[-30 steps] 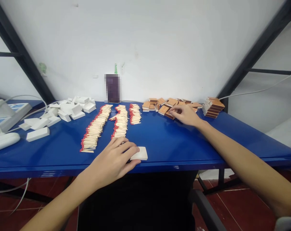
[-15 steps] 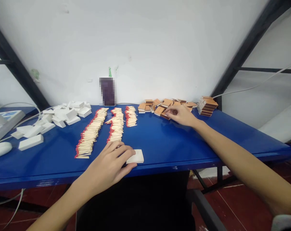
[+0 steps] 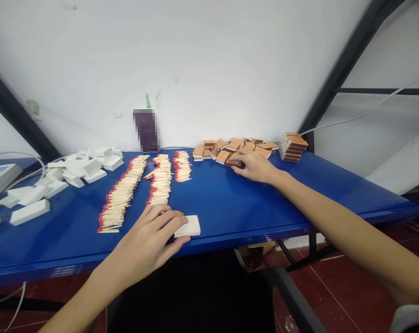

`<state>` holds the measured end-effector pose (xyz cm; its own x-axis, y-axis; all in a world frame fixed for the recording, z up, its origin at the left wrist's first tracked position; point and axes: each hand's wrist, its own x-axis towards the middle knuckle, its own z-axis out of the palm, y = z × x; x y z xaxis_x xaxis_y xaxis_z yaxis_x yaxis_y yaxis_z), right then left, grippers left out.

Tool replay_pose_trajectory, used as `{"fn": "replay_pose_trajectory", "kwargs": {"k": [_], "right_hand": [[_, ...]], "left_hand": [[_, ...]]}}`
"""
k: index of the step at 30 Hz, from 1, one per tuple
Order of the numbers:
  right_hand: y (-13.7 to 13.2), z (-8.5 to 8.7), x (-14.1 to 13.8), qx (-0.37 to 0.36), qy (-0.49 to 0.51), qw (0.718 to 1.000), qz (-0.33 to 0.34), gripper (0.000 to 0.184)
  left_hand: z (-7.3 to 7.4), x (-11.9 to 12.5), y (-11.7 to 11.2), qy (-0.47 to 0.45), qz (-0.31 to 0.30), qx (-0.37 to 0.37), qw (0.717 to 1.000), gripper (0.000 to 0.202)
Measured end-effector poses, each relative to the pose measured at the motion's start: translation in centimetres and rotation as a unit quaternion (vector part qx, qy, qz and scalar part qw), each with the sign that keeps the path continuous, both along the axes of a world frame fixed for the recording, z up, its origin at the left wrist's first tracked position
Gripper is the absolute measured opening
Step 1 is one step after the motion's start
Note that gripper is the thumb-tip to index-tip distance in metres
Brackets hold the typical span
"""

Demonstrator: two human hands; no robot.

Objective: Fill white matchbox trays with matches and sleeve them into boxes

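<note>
My left hand (image 3: 160, 233) rests at the table's front edge, its fingers and thumb closed around the near end of a white matchbox tray (image 3: 191, 225). What lies inside that tray cannot be made out. Farther off to the right, my right hand (image 3: 252, 165) reaches to a loose pile of orange-brown matchbox sleeves (image 3: 235, 144). Its thumb and fingers close on a matchbox sleeve (image 3: 233, 162) at the pile's front, partly hidden by the fingers. Ahead of my left hand lies a middle row of red-tipped matches (image 3: 160, 178), its near end close to my knuckles.
A longer match row (image 3: 124, 194) lies left and a short one (image 3: 182, 166) right. White trays (image 3: 88, 166) are heaped at the left. Stacked matchboxes (image 3: 293, 147) stand at the back right. A blurred dark panel (image 3: 147, 131) leans on the wall behind the blue table (image 3: 209, 194).
The view has swung slightly right. My right hand's fingers have settled onto the sleeve at the pile's front. My left hand keeps its hold on the white tray.
</note>
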<state>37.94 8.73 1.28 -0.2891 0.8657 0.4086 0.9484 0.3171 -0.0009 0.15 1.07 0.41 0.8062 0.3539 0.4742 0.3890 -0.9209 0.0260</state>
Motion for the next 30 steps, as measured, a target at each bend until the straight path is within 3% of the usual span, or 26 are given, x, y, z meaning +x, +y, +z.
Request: {"fn": "replay_pose_trajectory", "kwargs": {"k": [6,30], "right_hand": [[0.5,-0.5,0.7,-0.005,-0.009,1.0,-0.016,0.032],[1.0,-0.4,0.6,0.045,0.033,0.996,0.076,0.019]], "left_hand": [[-0.1,-0.2,0.1,0.005,0.01,-0.01,1.0,0.021],[-0.3,-0.2,0.3,0.006,0.003,-0.009,1.0,0.022]]}}
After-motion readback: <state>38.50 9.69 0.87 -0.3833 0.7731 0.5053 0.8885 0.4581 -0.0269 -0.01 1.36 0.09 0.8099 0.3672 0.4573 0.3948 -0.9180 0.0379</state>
